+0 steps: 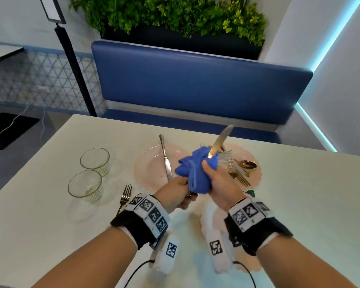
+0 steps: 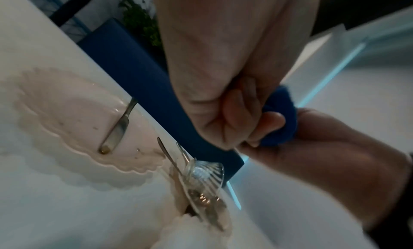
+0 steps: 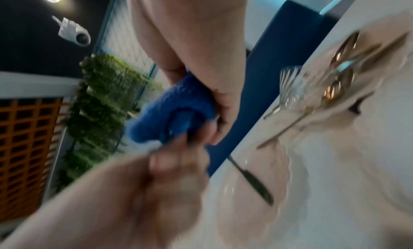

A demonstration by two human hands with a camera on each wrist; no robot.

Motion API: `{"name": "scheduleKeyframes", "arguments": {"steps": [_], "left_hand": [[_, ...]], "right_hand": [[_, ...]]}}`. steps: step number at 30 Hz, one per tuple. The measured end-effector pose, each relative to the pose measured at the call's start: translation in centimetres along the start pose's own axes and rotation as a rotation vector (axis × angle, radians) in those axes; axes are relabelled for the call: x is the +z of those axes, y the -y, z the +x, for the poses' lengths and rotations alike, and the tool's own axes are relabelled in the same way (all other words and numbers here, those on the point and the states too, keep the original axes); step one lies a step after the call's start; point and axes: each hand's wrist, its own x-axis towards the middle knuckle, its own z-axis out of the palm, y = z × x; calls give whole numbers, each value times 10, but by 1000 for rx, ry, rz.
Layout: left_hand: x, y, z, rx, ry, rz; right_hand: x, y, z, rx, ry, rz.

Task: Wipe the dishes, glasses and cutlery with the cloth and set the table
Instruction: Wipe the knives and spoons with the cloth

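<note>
Blue cloth (image 1: 196,172) bunched in the right hand (image 1: 220,185) around a table knife (image 1: 220,141), left hand (image 1: 176,193) gripping its handle, above pink scalloped plates (image 1: 149,169) on the white table (image 1: 50,235), second knife (image 1: 166,159), two glass bowls (image 1: 94,160), fork (image 1: 125,196) nearby.

blue bench (image 1: 195,80), green plants (image 1: 164,15), black pole (image 1: 71,59)
</note>
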Motion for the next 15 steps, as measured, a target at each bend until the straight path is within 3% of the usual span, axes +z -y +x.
{"name": "scheduleKeyframes", "arguments": {"steps": [5, 9, 12, 15], "left_hand": [[-11, 3, -7, -62, 9, -106], [-42, 1, -3, 35, -185, -388], [-41, -11, -9, 81, -215, -266], [-44, -16, -10, 141, -328, -245]], "right_hand": [[6, -6, -3, 14, -23, -170], [10, -4, -13, 10, 40, -408], [27, -10, -19, 13, 155, -508], [39, -18, -23, 55, 187, -501]]}}
